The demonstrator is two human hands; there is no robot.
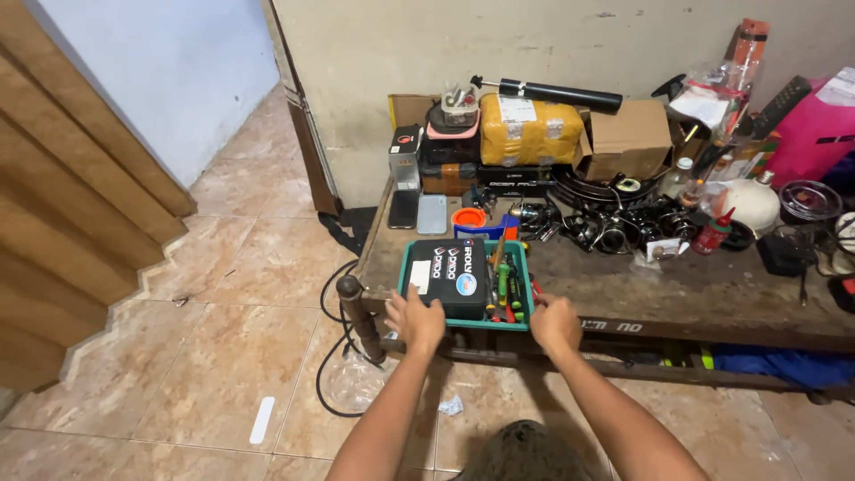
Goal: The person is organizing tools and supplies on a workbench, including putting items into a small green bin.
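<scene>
Tray [410, 267]: green plastic, at the near edge of the wooden bench [677, 289], between the two hands.
Tray contents: black case [456, 274] on the left; screwdrivers [508, 287] on the right.
Tray axis: long side runs left to right along the bench edge; the case's length points away from the person.
Left hand [416, 319]: on the tray's near-left corner, fingers curled over the rim, narrowly spread.
Right hand [554, 322]: on the near-right corner, fingers bent over the rim; whether they clamp it cannot be told.
Behind tray: orange cup [468, 218], two phones [419, 212], reels [614, 230], boxes [631, 135].
</scene>
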